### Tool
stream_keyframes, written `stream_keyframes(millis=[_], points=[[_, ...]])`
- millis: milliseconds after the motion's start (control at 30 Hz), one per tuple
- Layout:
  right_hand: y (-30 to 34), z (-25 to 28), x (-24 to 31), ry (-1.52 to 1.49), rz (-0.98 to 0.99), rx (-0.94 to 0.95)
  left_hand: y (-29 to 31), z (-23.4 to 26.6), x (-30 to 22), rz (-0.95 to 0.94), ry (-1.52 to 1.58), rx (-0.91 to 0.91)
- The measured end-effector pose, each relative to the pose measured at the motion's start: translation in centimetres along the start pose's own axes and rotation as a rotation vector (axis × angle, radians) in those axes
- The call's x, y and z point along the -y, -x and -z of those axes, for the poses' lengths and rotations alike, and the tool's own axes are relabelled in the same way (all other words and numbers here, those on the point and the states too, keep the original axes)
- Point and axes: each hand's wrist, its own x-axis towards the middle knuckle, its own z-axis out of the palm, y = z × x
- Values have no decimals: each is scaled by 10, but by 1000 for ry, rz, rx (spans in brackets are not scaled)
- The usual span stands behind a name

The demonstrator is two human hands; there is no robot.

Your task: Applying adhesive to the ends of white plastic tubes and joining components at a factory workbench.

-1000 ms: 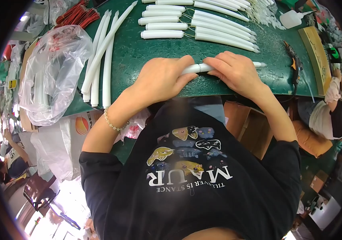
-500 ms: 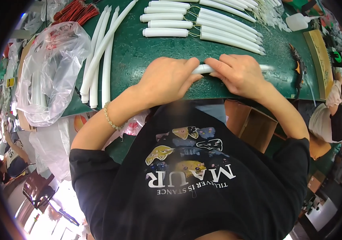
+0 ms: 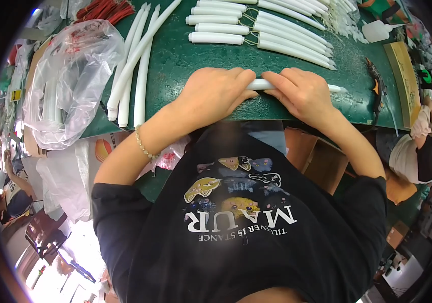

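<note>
My left hand (image 3: 215, 95) is closed around the left end of a white taper candle (image 3: 261, 84), which lies level just above the near edge of the green table. My right hand (image 3: 302, 91) grips the same candle farther right, and its pointed tip sticks out past that hand. A short stretch of white body shows between the two hands; the left end is hidden in the fingers. Beyond my hands lie short white candle tubes (image 3: 219, 38), joined by thin wires to pointed candle halves (image 3: 297, 50) in a row.
Several long white tapers (image 3: 140, 91) lie at the left, one across the others, beside a clear plastic bag (image 3: 69, 91). Red wires (image 3: 105, 11) are heaped behind. To the right are a white squeeze bottle (image 3: 376, 32), a black-and-orange tool (image 3: 376, 88) and a cardboard strip (image 3: 403, 76).
A seam that showed on the candle between my hands is no longer visible there. The candle's tip, blurred before, is now sharp and slightly lower. Both hands keep their grip.
</note>
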Motion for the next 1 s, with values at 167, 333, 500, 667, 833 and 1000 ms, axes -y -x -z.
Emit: stream_keyframes(millis=[167,333,500,667,833,1000], points=[[3,1,1,58,34,-184,9,12,-11,108,-56,-101],[10,7,5,28,-10,-58,14,19,-19,111,-91,-56],[12,12,9,-30,50,21,17,21,-26,54,-51,16],[-11,21,11,66,131,-37,25,21,-23,123,-53,-180],[-40,27,12,119,88,-230,36,42,-11,354,-190,-390],[-19,15,-20,156,-104,-323,69,60,32,569,-657,-544]])
